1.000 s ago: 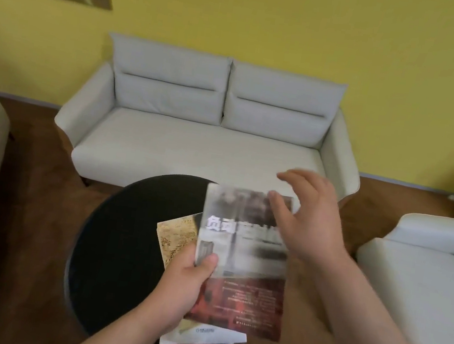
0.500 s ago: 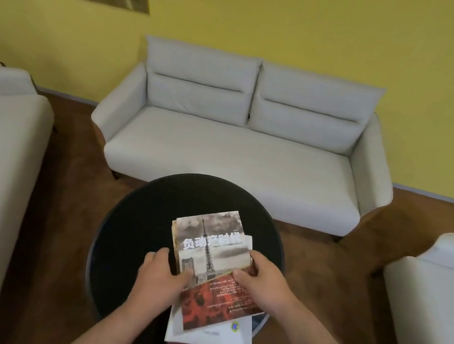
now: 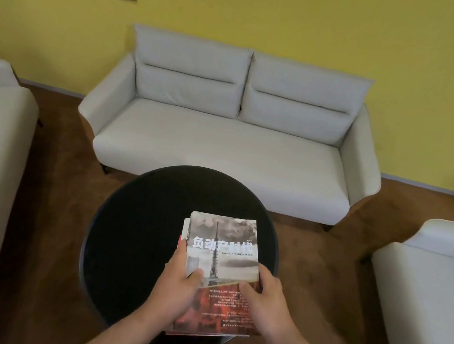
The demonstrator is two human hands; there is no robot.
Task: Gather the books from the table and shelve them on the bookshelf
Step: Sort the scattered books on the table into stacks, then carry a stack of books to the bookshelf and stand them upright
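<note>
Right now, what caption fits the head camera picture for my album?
Left hand and right hand grip a stack of books at a round black table, facing a pale sofa.

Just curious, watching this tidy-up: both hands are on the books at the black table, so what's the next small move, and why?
Probably lift the stack of books clear of the round black table: the left hand and right hand grip its sides, the books look squared up, and no bookshelf is in view.

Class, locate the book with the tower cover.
Head view, lower centre: the tower book tops the stack at the near edge of the black table, held between left hand and right hand.
</note>
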